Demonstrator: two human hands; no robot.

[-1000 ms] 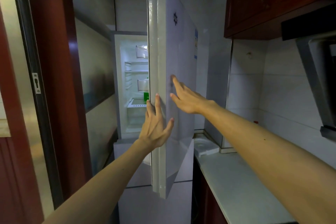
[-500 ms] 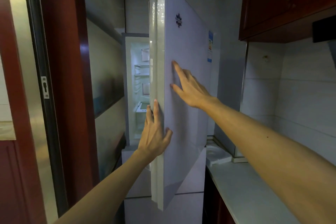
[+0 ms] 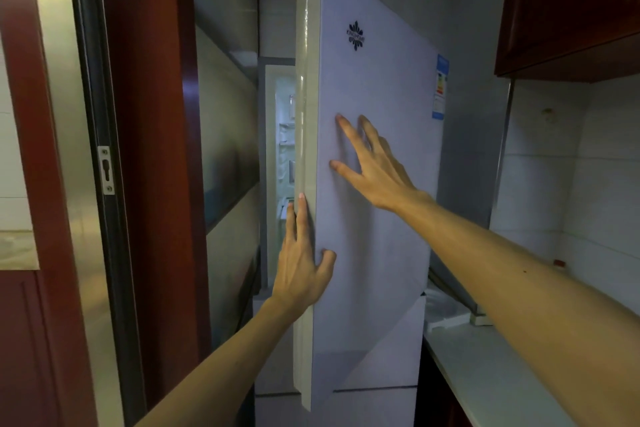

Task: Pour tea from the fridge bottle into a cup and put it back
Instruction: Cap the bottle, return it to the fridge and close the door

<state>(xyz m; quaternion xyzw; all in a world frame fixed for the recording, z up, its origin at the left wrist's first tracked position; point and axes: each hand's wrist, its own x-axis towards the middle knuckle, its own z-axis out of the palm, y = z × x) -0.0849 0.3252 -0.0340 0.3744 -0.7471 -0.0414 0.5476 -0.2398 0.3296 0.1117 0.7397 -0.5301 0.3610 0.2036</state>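
On the fridge door [image 3: 374,211], the left hand [image 3: 301,270] at the edge and the right hand [image 3: 375,172] on the front press flat, holding nothing, probably to close it. The bottle is not visible.

fridge door [image 3: 377,236]: smooth pale front, soft satin sheen, faintly mottled
door edge [image 3: 305,97]: white plastic, glossy, with bright streaks of reflection
sticker [image 3: 440,87]: printed paper label, flat on the fridge door's front
door frame [image 3: 156,149]: dark red wood, varnished, shiny
latch plate [image 3: 105,170]: bare metal, dull shine
wall cabinet [image 3: 568,10]: dark red wood, glossy varnish
counter [image 3: 485,378]: pale, smooth, matt
wall tiles [image 3: 588,166]: white ceramic, smooth, lightly glossy
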